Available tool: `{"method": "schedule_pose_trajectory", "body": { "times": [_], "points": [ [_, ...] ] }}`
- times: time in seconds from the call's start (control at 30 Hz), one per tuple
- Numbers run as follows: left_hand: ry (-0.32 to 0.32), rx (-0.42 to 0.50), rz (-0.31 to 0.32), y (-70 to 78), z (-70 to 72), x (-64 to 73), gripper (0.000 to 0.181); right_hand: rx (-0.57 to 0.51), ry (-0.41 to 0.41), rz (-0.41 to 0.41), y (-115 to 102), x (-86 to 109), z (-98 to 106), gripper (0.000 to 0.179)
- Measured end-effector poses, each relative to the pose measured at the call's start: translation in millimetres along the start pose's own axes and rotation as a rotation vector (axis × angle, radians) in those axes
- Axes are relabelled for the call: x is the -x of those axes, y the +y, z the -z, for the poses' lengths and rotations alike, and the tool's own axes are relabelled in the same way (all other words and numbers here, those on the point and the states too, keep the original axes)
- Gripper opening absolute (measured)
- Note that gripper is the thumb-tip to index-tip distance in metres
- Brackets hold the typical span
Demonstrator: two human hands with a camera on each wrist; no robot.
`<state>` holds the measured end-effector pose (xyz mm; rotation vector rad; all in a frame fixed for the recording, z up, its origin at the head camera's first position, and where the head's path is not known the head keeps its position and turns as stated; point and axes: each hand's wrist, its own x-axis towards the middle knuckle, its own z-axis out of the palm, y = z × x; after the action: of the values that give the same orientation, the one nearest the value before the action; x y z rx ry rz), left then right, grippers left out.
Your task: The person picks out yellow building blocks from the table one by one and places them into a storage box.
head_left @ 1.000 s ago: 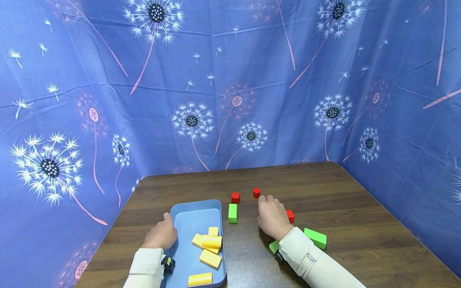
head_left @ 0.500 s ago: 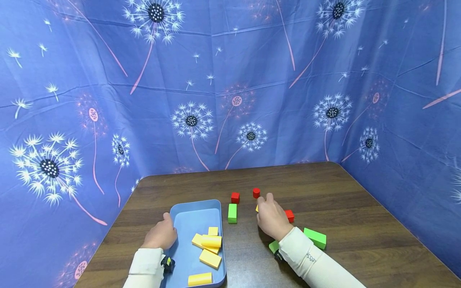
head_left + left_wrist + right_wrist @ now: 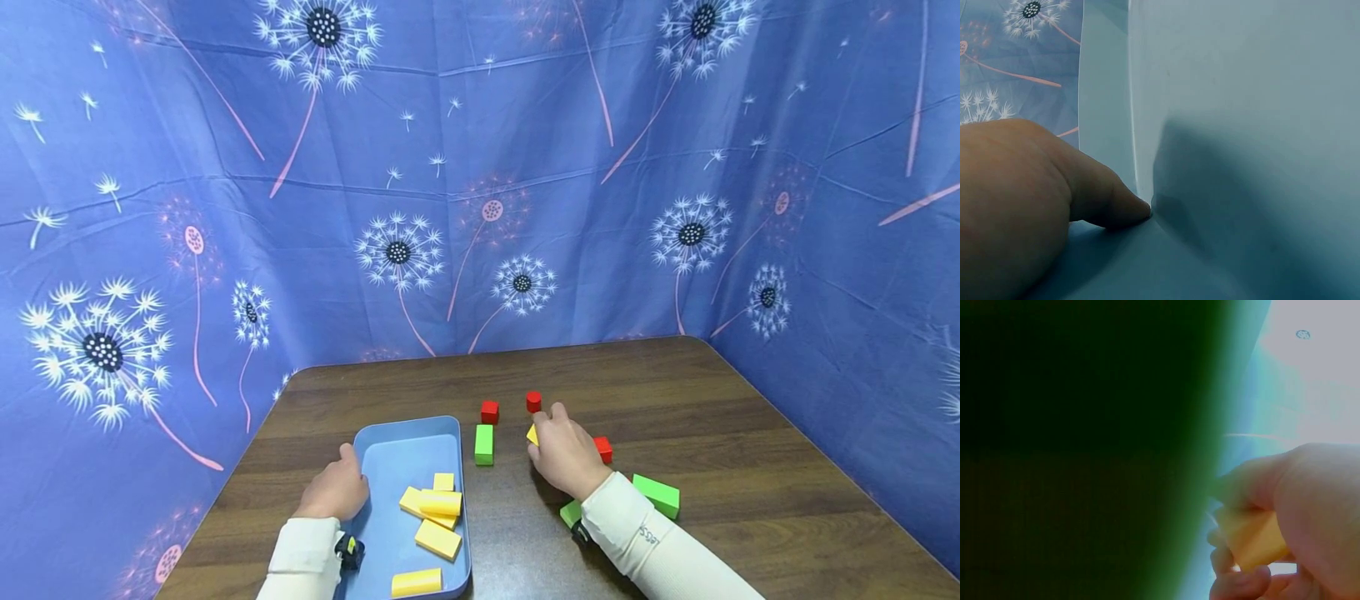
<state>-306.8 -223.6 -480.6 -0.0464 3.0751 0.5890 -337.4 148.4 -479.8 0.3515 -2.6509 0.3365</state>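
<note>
My left hand [image 3: 335, 487] grips the left wall of a blue plastic tray [image 3: 408, 450]. In the left wrist view its thumb [image 3: 1107, 197] presses inside the tray, against the low corner of the wall; the other fingers are hidden. My right hand [image 3: 567, 452], right of the tray over the table, pinches a yellow block [image 3: 1250, 537] between thumb and fingers. Only a corner of that block shows past the knuckles in the head view. Inside the tray lie several yellow blocks, among them a cylinder [image 3: 441, 502] resting across a flat block [image 3: 411, 500].
Around the right hand are a red cylinder [image 3: 533, 402], a red cube [image 3: 490, 412], another red block [image 3: 603, 450] and green blocks [image 3: 484, 444]. One green block [image 3: 656, 497] lies beside the right sleeve, another [image 3: 570, 512] partly under the wrist. A patterned blue cloth [image 3: 480, 167] hangs behind the table.
The right hand has shifted slightly and its fingers have drawn in, with the yellow block coming into view at its fingertips. The left hand and the tray have stayed put.
</note>
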Motion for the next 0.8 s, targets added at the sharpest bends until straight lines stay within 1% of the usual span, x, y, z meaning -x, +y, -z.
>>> {"method": "schedule_pose_trajectory", "body": {
  "times": [0.27,0.4,0.63,0.8],
  "points": [
    [0.001,-0.012,-0.003,1.6,0.6,-0.3,0.067,-0.015,-0.019,-0.002,-1.2,-0.9,2.6,0.025],
    [-0.001,-0.018,0.0,-0.6,-0.9,-2.0,0.066,-0.014,-0.004,-0.014,-2.7,-1.9,3.6,0.022],
    [-0.003,-0.012,-0.003,0.2,0.0,-1.5,0.062,-0.028,0.012,-0.017,-5.5,-2.1,5.8,0.027],
    [-0.001,-0.015,-0.009,1.4,0.7,-0.7,0.063,-0.034,0.013,-0.03,-5.4,-3.2,5.8,0.023]
  ]
}}
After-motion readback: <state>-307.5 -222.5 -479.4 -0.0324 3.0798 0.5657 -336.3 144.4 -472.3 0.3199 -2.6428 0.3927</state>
